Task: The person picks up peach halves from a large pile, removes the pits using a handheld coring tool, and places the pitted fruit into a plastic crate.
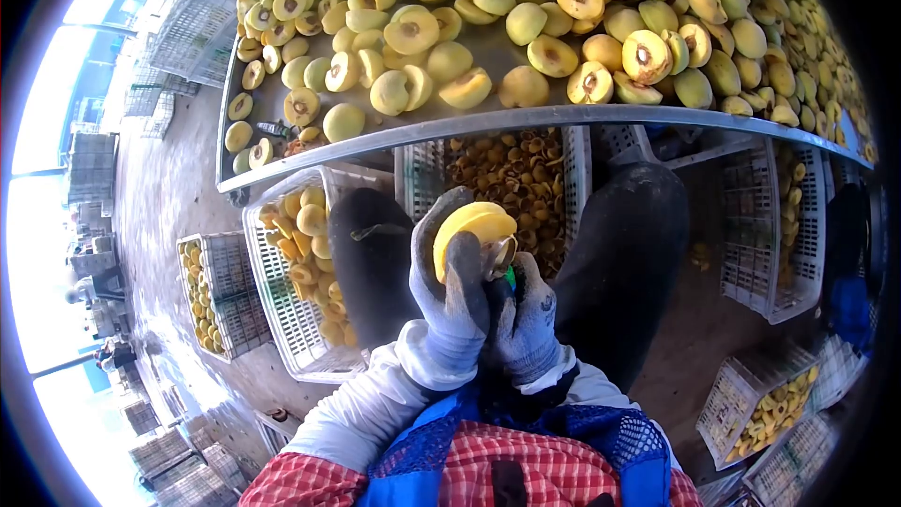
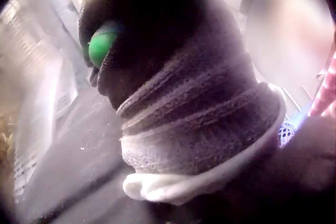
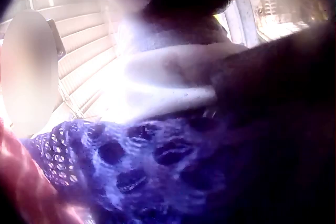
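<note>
I count one halved yellow peach (image 1: 472, 228) in my hands, below the steel table (image 1: 526, 118) edge, and five white slatted crates beneath it. My grey-gloved left hand (image 1: 454, 293) curls round the peach; my gloved right hand (image 1: 527, 317) grips a green-handled tool (image 1: 510, 276) against it.
</note>
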